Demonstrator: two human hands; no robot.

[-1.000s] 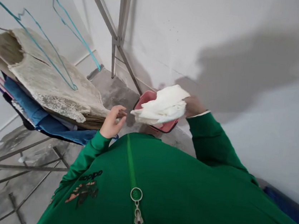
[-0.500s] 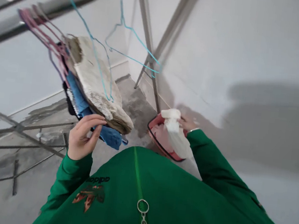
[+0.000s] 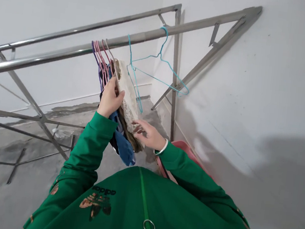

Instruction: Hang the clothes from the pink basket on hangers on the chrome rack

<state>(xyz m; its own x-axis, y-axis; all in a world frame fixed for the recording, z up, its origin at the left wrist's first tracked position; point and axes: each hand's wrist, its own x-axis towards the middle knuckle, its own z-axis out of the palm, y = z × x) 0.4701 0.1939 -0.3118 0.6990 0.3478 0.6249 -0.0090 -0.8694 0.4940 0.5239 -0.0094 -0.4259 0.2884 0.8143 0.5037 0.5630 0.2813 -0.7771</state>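
Observation:
A white garment with a lacy lower part hangs with its brown inner side showing at the edge. My left hand is closed on its left edge, thumb over the white cloth. At the lower edge, my right hand has its fingers apart and against the fabric, a pale bangle at the wrist. Behind and below hang blue clothes and dark cloth, partly hidden. Pink and purple hangers carry the bunch on a metal rail.
Two bare light-blue hangers hang to the right of the clothes. A pink basket stands low by the wall, largely behind my right sleeve. Crossed metal legs of the rack stand on the grey floor at left.
My right hand has left the white cloth at the basket and come up to the hanging garment. My left hand has moved up along the garment. The view has lifted, showing more rail.

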